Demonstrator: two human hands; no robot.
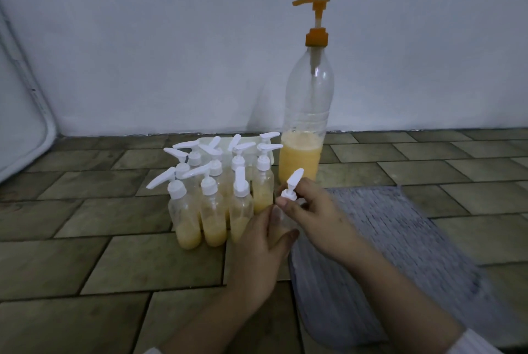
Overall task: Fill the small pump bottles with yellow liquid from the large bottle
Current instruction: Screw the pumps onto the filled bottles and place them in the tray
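The large clear bottle (307, 130) with an orange pump stands by the wall, yellow liquid filling its bottom part. Left of it, several small pump bottles (211, 199) with white pump tops stand clustered on the floor, each holding yellow liquid. My left hand (261, 250) wraps around one small bottle (278, 218) in front of the cluster, mostly hiding it. My right hand (314, 215) pinches that bottle's white pump cap (291, 186) between thumb and fingers at the neck.
A grey knitted cloth (400, 248) lies on the brick-patterned floor (85, 239) to the right, under my right forearm. A white tray (225, 143) sits behind the small bottles. A pale wall (171, 53) stands close behind, and a white rounded panel (20, 130) leans at far left.
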